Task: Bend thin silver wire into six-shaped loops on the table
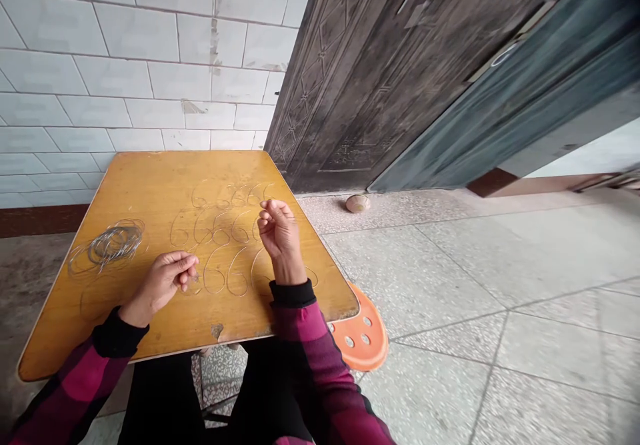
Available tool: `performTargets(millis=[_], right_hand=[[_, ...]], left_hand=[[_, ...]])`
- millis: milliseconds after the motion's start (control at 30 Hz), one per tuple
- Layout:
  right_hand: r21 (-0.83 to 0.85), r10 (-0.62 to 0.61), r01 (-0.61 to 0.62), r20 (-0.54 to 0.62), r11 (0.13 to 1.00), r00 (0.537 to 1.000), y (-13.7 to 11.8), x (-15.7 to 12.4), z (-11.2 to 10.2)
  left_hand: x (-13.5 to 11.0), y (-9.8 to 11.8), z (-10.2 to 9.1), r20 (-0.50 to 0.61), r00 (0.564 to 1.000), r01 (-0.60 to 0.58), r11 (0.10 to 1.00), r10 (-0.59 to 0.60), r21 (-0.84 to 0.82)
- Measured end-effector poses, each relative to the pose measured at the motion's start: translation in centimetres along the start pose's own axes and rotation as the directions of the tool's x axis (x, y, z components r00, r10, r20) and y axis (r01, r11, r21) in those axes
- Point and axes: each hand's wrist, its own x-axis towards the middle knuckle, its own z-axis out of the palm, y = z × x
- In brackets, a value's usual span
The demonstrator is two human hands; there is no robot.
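Note:
My left hand [170, 277] is closed in a pinch over the near part of the wooden table [150, 185]. Raised higher and to the right, my right hand [281, 237] has its fingers curled and thumb pressed to the fingertip. Whatever either pinch holds is too thin to make out. Rows of thin wires bent like the figure 6 lie on the tabletop between and beyond my hands, among them a bent wire [214, 290] and another bent wire [237, 292]. Left of my left hand rests a loose coil of silvery wire [115, 244].
An orange stool [373, 342] with holes stands by the table's right corner. White wall tiles [150, 32] and a dark carved door [360, 98] rise behind. A roundish stone-like object [358, 203] sits on the floor near the door.

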Motion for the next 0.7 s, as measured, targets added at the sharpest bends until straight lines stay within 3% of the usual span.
performTargets(millis=[100, 167, 233, 333, 500, 700], right_hand=[[-0.112, 0.130, -0.116, 0.127, 0.987, 0.983, 2.0, -1.1, 1.1], [-0.224, 0.256, -0.195, 0.291, 0.955, 0.922, 3.6, -2.4, 2.3], [-0.285, 0.306, -0.196, 0.420, 0.938, 0.854, 5.1, -3.7, 3.3], [-0.303, 0.335, -0.200, 0.505, 0.932, 0.796, 6.4, -4.9, 4.0], [-0.268, 0.319, -0.213, 0.455, 0.940, 0.831, 6.6, -4.5, 3.6], [-0.339, 0.281, -0.142, 0.405, 0.930, 0.870, 6.0, -3.9, 3.3]], left_hand=[[0.0, 0.3, 0.1, -0.061, 0.997, -0.045, 0.997, 0.041, -0.070], [0.0, 0.5, 0.2, -0.071, 0.996, -0.062, 0.996, 0.057, -0.070], [-0.1, 0.4, 0.4, -0.047, 0.997, -0.058, 0.998, 0.056, -0.040], [-0.2, 0.2, 0.6, 0.004, 0.999, -0.052, 0.999, 0.052, 0.007], [-0.3, -0.1, 0.7, 0.006, 0.997, -0.080, 0.994, 0.080, 0.080], [-0.3, -0.2, 0.9, 0.009, 0.996, -0.087, 0.991, 0.087, 0.102]])
